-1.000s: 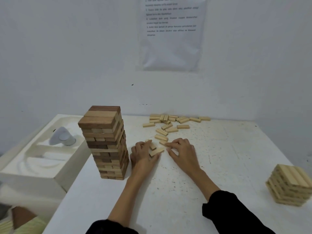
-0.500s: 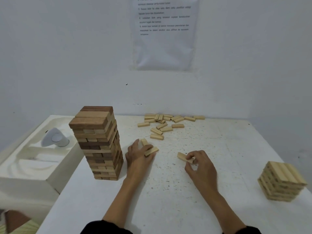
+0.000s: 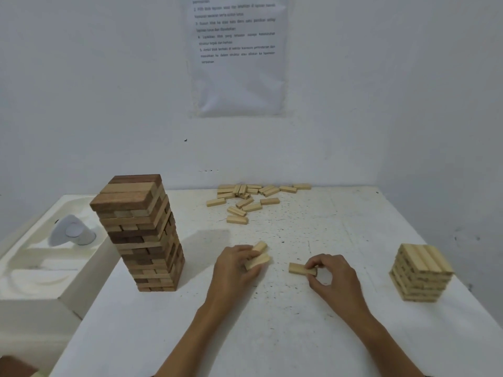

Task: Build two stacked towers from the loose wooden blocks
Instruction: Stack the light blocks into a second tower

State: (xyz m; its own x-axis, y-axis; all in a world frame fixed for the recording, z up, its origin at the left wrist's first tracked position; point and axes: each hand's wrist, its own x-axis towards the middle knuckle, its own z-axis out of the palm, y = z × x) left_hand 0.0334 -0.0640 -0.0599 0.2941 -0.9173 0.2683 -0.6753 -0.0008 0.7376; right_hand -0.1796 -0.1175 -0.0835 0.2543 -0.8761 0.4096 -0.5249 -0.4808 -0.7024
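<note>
A tall tower (image 3: pixel 144 235) of mixed dark and pale wooden blocks stands at the table's left. A short tower (image 3: pixel 420 273) of pale blocks stands at the right. Several loose pale blocks (image 3: pixel 250 198) lie scattered at the back of the table near the wall. My left hand (image 3: pixel 235 268) grips two pale blocks (image 3: pixel 257 257) just right of the tall tower. My right hand (image 3: pixel 333 278) pinches one pale block (image 3: pixel 300 268) by its right end, low over the table between the towers.
The white speckled table (image 3: pixel 272 336) meets a white wall at the back, where a printed sheet (image 3: pixel 236 53) hangs. A white foam tray (image 3: pixel 40 257) holding a small white object (image 3: pixel 71 235) adjoins the table's left edge.
Both hands have drawn back from the loose pile toward me. The right hand has picked up one block and carried it to the right. The left hand keeps its two blocks.
</note>
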